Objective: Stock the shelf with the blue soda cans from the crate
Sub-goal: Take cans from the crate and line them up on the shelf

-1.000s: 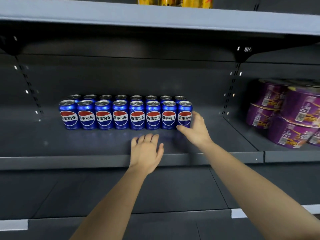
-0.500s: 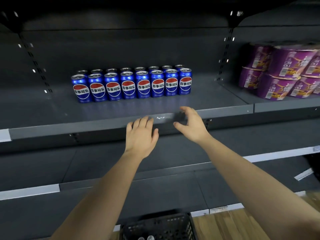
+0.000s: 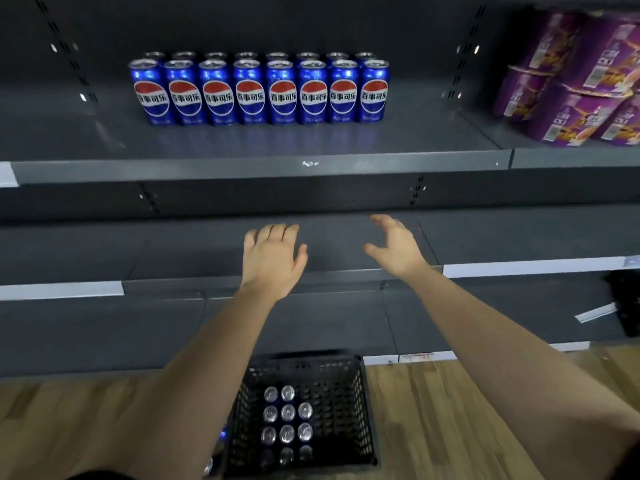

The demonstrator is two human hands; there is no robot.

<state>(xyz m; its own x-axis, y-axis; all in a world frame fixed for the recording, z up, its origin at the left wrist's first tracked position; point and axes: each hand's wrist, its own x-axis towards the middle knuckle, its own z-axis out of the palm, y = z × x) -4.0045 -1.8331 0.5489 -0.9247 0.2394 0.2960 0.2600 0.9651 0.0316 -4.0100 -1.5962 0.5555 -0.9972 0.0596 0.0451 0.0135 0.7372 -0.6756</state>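
Observation:
Two rows of several blue soda cans (image 3: 259, 93) stand on the dark grey shelf (image 3: 242, 169), labels facing me. Below on the floor sits a black plastic crate (image 3: 360, 410) holding several more cans (image 3: 287, 422), seen from their silver tops. My left hand (image 3: 272, 259) and my right hand (image 3: 394, 247) hover empty in front of the lower shelf, fingers spread and relaxed, well below the stocked cans and above the crate. My left forearm covers the crate's left side.
Purple tubs (image 3: 575, 88) are stacked on the same shelf to the right of a divider. The lower shelves (image 3: 519, 237) are bare. A wooden floor (image 3: 450, 420) lies around the crate. A dark object (image 3: 623, 306) sits at the far right.
Both hands have drawn back and down from the row of cans, away from the shelf. My view has tilted down, so the crate on the floor is now largely in sight.

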